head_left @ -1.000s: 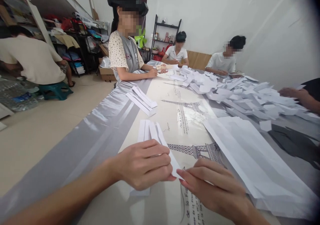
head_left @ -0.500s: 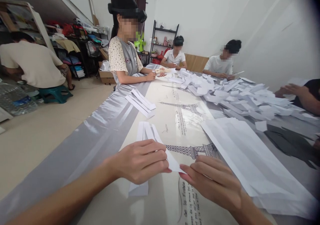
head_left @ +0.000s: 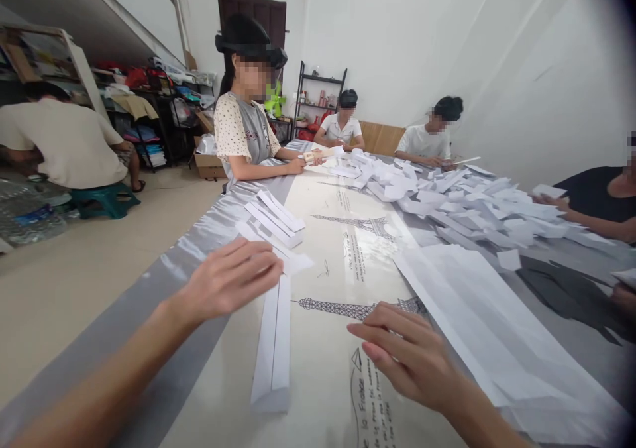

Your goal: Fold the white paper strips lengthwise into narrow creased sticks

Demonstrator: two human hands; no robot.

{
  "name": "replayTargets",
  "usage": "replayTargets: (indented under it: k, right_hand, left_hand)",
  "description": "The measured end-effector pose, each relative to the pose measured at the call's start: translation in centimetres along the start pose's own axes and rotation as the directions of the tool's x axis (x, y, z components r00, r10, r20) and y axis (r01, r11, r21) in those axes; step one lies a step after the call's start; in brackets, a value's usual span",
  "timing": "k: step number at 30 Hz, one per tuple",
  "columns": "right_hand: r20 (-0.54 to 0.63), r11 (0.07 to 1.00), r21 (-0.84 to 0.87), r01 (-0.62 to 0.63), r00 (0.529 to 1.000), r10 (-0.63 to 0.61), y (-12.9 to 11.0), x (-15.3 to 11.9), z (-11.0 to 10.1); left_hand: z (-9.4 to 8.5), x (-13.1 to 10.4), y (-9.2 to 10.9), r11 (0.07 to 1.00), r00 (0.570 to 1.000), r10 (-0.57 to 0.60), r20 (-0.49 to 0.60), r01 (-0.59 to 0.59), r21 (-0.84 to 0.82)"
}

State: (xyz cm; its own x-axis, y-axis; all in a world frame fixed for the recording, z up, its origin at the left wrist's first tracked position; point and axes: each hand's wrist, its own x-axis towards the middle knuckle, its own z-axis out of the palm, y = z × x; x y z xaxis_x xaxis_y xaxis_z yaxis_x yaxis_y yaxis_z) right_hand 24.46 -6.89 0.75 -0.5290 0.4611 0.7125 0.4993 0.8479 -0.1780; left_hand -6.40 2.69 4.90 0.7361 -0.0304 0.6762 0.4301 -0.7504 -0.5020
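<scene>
My left hand [head_left: 237,277] pinches a folded white paper [head_left: 297,262] near its end, above the table and left of centre. Below it, a long folded paper strip [head_left: 273,348] lies on the cream table cover [head_left: 318,382]. Farther up, more folded strips [head_left: 275,216] lie side by side. My right hand [head_left: 397,342] hovers over the printed tower picture, fingers apart and slightly curled, holding nothing. Large flat white sheets [head_left: 477,315] lie just to its right.
A big heap of folded papers [head_left: 462,196] covers the table's far right. A person [head_left: 248,130] stands at the left edge; others sit around the far side and right. Someone sits on a green stool [head_left: 105,199] at left.
My left hand has moved left and away from me with the folded paper. My right hand has let go of that paper. The long strip on the cover is now more exposed.
</scene>
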Motion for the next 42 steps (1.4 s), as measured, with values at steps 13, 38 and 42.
replayTargets:
  k: [13,38,42]
  right_hand:
    - [0.398,0.986,0.004,-0.167,0.905,0.152,-0.7,-0.4,1.9]
    - [0.155,0.697,-0.475,-0.537,0.728,0.667,5.3,-1.7,-3.7]
    - [0.062,0.364,-0.735,-0.573,0.477,0.877,7.8,-3.8,-7.4]
  left_hand:
    - [7.5,-8.0,-2.6,0.780,0.649,-0.444,0.618,0.620,-0.091]
    - [13.0,-1.4,0.6,0.693,0.599,-0.538,0.593,0.715,-0.094]
    - [10.6,-2.2,2.5,0.748,0.718,-0.381,0.583,0.610,-0.263]
